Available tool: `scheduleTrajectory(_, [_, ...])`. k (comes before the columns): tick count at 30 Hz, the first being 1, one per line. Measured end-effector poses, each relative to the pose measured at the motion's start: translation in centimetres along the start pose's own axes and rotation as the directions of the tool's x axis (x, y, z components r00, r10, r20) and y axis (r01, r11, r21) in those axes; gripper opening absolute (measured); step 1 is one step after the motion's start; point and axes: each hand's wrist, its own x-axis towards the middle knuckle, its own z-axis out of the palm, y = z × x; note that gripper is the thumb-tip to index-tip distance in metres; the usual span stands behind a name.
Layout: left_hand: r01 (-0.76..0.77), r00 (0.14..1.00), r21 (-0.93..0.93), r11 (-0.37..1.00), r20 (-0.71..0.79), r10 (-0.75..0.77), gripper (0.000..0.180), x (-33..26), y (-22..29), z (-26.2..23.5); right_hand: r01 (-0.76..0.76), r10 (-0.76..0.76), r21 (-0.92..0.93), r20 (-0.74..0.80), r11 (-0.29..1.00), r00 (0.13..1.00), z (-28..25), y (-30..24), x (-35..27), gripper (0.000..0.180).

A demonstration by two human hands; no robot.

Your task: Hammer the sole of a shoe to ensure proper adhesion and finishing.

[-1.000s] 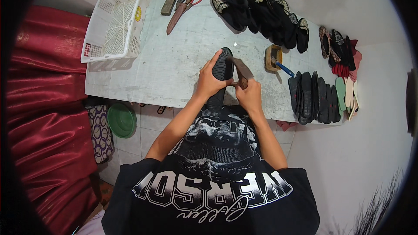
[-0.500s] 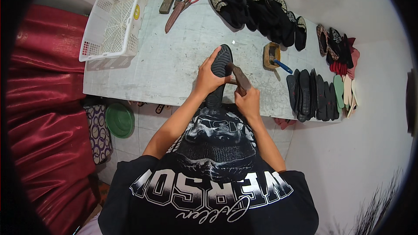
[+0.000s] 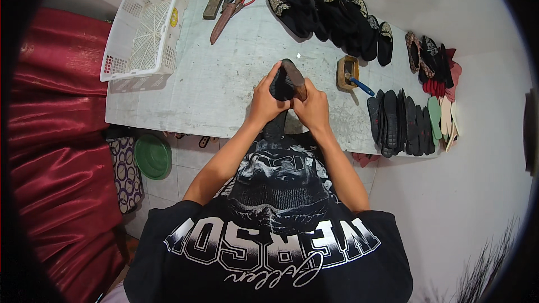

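My left hand point(image 3: 266, 101) is closed around a black shoe point(image 3: 274, 126), held sole up and toe away from me above the near edge of the table. My right hand point(image 3: 312, 109) grips a worn brown hammer point(image 3: 293, 74), its head over the front part of the sole. Both hands are close together, nearly touching. The hammer hides part of the sole, and I cannot tell whether it touches it.
On the white table point(image 3: 219, 90) stand a white plastic basket point(image 3: 168, 50), pliers and other tools point(image 3: 227, 14), finished black shoes point(image 3: 292, 14), a glue container point(image 3: 348, 70) with a blue-handled brush point(image 3: 362, 86), and stacked black soles point(image 3: 393, 123). A green basin point(image 3: 152, 157) is below.
My right hand has moved up and slightly left. The hammer has swung to point more toward the shoe's toe. My left hand keeps its hold on the shoe.
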Motion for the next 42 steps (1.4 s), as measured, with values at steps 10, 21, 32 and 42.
scheduleTrajectory(10, [-0.035, 0.999, 0.04, 0.999, -0.032, 0.036, 0.111, -0.4, -0.1, 0.1, -0.011, 0.025, -0.149, 0.093, 0.989, 0.995, -0.9, -0.6, -1.2, 0.019])
scheduleTrajectory(21, [0.025, 1.0, 0.001, 1.0, -0.014, -0.025, 0.106, -0.2, 0.1, 0.0, 0.008, 0.023, -0.19, 0.162, 0.982, 0.987, -1.5, -1.2, -4.0, 0.03])
scheduleTrajectory(32, [0.031, 1.0, -0.033, 0.999, -0.003, -0.031, 0.105, -0.3, 0.1, -0.1, -0.018, 0.069, -0.222, 0.224, 0.975, 0.972, -1.6, -0.2, -4.3, 0.048])
scheduleTrajectory(42, [-0.01, 0.999, 0.014, 1.0, -0.038, 0.011, 0.11, -0.3, -0.1, 0.1, 0.007, 0.006, -0.108, 0.123, 0.994, 0.992, -1.6, 0.3, -2.1, 0.021])
